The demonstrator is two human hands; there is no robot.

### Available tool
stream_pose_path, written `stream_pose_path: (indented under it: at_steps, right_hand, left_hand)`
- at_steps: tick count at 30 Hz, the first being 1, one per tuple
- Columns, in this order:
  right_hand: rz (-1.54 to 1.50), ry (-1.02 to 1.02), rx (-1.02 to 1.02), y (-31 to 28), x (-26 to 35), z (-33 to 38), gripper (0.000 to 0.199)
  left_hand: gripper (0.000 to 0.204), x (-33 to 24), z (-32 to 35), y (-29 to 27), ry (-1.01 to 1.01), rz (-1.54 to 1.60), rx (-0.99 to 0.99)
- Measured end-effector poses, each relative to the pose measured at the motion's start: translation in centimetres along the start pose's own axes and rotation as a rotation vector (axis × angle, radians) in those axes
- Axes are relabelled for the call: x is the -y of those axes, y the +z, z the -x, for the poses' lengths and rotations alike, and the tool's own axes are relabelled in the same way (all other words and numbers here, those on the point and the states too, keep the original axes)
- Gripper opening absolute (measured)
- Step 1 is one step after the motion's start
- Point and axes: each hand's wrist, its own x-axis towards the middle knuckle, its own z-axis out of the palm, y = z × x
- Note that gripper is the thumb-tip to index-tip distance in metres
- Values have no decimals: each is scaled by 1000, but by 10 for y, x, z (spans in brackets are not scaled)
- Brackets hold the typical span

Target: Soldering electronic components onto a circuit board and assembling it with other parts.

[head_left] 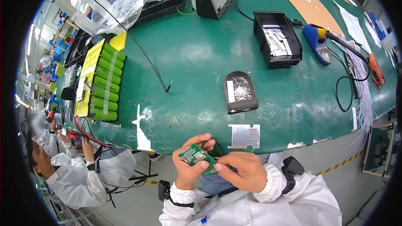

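A green circuit board (194, 154) with rows of silver pads is held tilted in front of me, just off the table's near edge. My left hand (186, 171) grips it, with the thumb across its face and the fingers behind. At the board's right edge, my right hand (245, 170) pinches with thumb and forefinger; anything small between those fingertips is hidden. A black cable (218, 144) loops out behind the board by my left fingertips. Close by on the table lies a flat silver metal plate (244, 136) with notched edges.
Beyond the plate sits a dark tray (244, 106) of silvery bits. Farther right are a black bin (278, 62) of white strips and a blue soldering iron stand (315, 44). At left stands a green battery pack (106, 81); a co-worker (75, 175) sits beside the table.
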Motion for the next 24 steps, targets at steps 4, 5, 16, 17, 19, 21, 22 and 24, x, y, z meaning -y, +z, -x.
stream_pose_path:
  at_steps: [4,5,16,17,19,21,22,24]
  right_hand:
    - [44,49,-38,-6,-2,0,13]
    - [74,26,-41,-8,-5,0,14]
    - [-316,131,-844,-215,-20,-39,52]
    - [-404,97,-898,-241,-25,-43,64]
    - [-391,63,-963,-276,-24,-59,83]
    - [-429,64,-917,-318,-37,-84,57]
    - [-453,59,-917,-330,-38,-98,29]
    - [-403,109,-830,-379,-40,-101,21]
  left_hand:
    - [57,-1,-7,10,-58,3,-4]
    - [61,-1,-9,13,-117,-27,-48]
    - [73,-10,-11,18,-162,-63,-240]
    - [73,-11,-14,23,-155,-58,-249]
    - [69,-15,-18,27,-221,-75,-206]
    - [69,-22,-15,31,-218,-93,-220]
    - [68,-22,-15,29,-229,-76,-196]
    - [56,-19,-20,27,-229,31,-121]
